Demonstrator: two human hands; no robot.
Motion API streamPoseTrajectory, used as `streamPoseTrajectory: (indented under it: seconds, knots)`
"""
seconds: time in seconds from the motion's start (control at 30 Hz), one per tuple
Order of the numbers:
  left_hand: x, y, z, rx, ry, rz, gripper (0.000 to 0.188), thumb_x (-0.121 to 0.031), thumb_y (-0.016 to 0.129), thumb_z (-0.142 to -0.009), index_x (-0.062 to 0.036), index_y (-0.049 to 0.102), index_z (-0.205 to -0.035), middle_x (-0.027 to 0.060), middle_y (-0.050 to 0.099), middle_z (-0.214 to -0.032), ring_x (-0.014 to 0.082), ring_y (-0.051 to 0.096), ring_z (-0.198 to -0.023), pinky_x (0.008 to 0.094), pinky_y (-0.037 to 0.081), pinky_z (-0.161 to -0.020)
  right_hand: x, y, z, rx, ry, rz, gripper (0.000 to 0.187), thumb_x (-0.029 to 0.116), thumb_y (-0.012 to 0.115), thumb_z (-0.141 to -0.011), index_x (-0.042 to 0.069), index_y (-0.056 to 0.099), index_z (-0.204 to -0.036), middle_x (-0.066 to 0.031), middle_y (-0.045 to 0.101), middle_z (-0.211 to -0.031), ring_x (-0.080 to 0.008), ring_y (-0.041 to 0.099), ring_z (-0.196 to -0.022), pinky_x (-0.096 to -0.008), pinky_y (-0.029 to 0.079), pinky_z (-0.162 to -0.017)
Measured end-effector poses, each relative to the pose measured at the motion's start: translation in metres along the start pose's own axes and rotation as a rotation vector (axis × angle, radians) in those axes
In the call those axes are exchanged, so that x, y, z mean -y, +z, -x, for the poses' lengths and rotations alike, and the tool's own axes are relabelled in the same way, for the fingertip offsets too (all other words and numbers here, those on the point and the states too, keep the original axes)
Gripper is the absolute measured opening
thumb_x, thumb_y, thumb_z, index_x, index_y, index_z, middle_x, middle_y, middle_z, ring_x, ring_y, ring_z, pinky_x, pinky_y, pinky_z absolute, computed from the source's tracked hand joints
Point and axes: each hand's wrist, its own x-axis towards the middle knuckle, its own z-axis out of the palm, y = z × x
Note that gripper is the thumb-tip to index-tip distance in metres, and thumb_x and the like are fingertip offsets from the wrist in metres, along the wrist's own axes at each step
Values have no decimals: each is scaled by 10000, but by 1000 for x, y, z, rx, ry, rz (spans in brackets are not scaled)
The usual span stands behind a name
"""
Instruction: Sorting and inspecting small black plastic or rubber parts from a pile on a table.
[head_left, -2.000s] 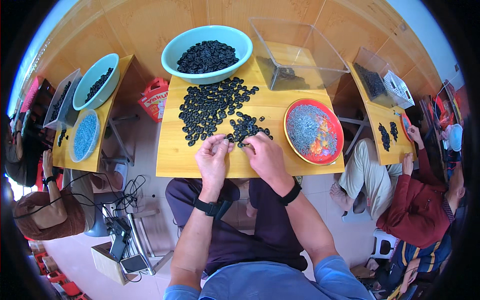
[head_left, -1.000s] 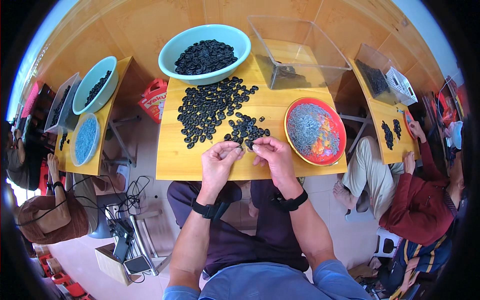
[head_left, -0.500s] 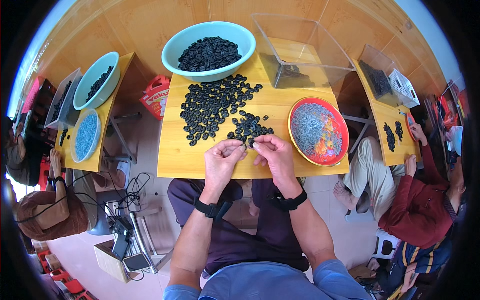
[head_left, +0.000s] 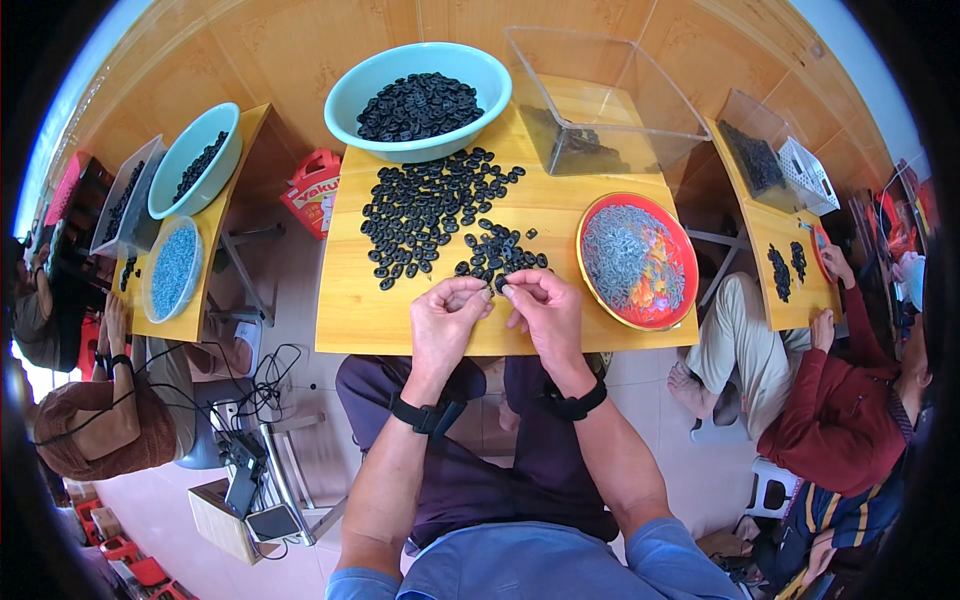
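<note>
Close together over the front of the yellow table (head_left: 400, 325), my two hands work at the fingertips. My right hand (head_left: 548, 310) pinches a small black oval piece with holes (head_left: 501, 284). Thumb and forefinger of my left hand (head_left: 446, 315) are closed right beside that piece; whatever they pinch is too small to name. Just beyond the fingers lies a small cluster of black oval pieces (head_left: 497, 247), with a larger spread (head_left: 410, 215) behind it. To the right, a red round tray (head_left: 690, 265) holds many small grey-blue slender pieces (head_left: 625, 250).
A pale green basin (head_left: 345, 95) full of black pieces stands at the back left, a clear plastic box (head_left: 640, 130) at the back right. Side tables (head_left: 225, 195) flank mine, with people seated at both. Cables (head_left: 265, 385) and a metal stand are on the floor at left.
Both hands stay almost in place with their fingertips together. The black piece in my right hand shows slightly more clearly now. The pieces on the table look unchanged.
</note>
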Motion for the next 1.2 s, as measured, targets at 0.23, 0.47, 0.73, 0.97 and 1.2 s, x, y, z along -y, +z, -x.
streamPoseTrajectory:
  seconds: [0.23, 0.47, 0.73, 0.97, 1.2]
  knots:
    - [-4, -1, 0, 29, -36, -8, 178, -24, 704, -899, 78, 683, -1043, 105, 733, -869, 115, 703, -756, 222, 566, -707, -7, 2, 0, 6, -32, 45, 96, 21, 681, -890, -29, 689, -972, -34, 693, -827, -63, 619, -657, -210, 504, -544]
    - [-9, -1, 1, 61, -59, -13, 193, -15, 692, -901, 86, 679, -1065, 116, 735, -901, 125, 708, -783, 227, 575, -721, -9, -2, 0, -8, -46, 97, 102, 64, 686, -886, -4, 705, -960, -15, 688, -770, -50, 625, -641, -192, 453, -511]
    - [-10, 2, 1, 37, -62, -32, 173, -14, 689, -905, 80, 686, -1050, 107, 733, -882, 116, 699, -760, 222, 570, -701, -10, -4, -2, 3, -16, 86, 110, 84, 690, -888, 0, 708, -957, -14, 691, -763, -55, 630, -619, -190, 444, -494]
    - [-8, 2, 1, 41, -65, -11, 164, -19, 698, -905, 77, 689, -1037, 101, 730, -866, 114, 694, -743, 224, 569, -694, -10, -3, -1, 3, -26, 108, 105, 78, 685, -890, 2, 712, -958, -17, 690, -757, -57, 630, -614, -193, 452, -500]
    - [-6, 3, 3, 85, -14, -20, 162, -10, 705, -889, 31, 693, -1045, 68, 719, -821, 88, 669, -715, 226, 556, -672, -8, -4, 0, 28, -36, 117, 98, 65, 681, -889, 5, 716, -957, -18, 683, -758, -55, 620, -616, -194, 452, -499]
